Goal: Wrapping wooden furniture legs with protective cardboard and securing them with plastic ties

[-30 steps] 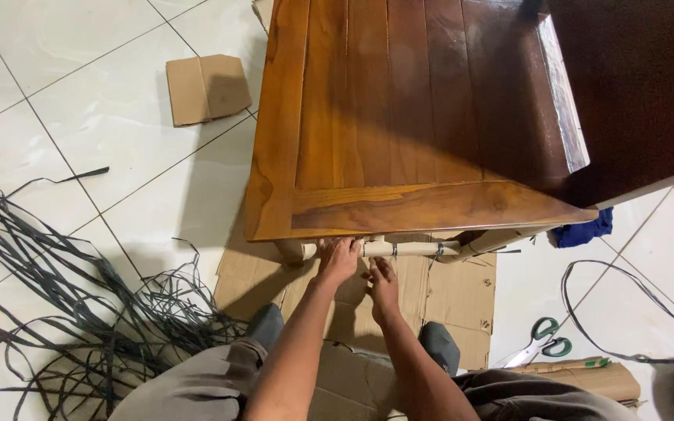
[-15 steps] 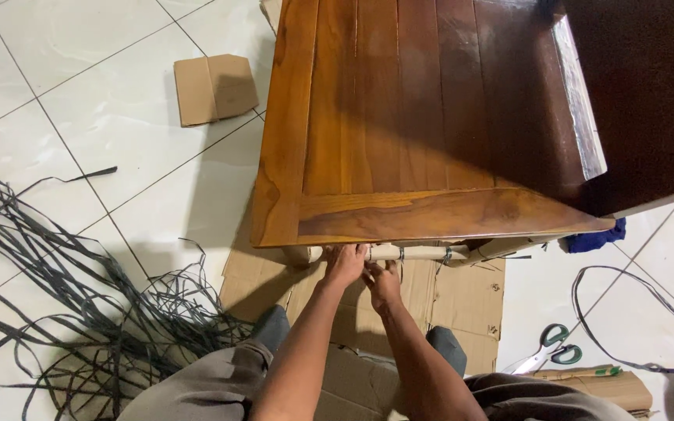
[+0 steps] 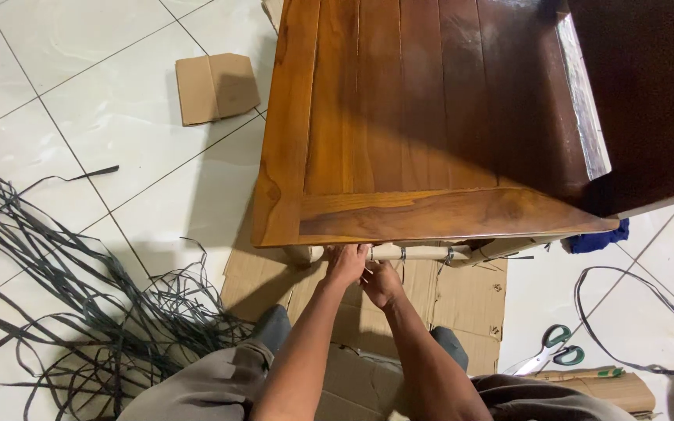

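Note:
A brown wooden table [image 3: 399, 117] fills the upper middle of the head view. Under its near edge runs a pale paper-wrapped rail [image 3: 423, 252] tied with thin dark bands. My left hand [image 3: 345, 263] grips the rail just below the tabletop edge. My right hand [image 3: 381, 282] sits right beside it, fingers curled at the rail; what it pinches is hidden by the fingers. Both forearms reach up from my lap.
Flattened cardboard [image 3: 446, 300] lies under the table and my knees. A tangle of dark strapping bands [image 3: 79, 288] spreads on the white tiles at left. A folded cardboard piece [image 3: 216, 87] lies beyond. Green-handled scissors [image 3: 549, 351] and a blue cloth [image 3: 596, 236] are at right.
The view has shifted slightly so the table sits a little further right. My right hand has moved closer to the left hand at the rail.

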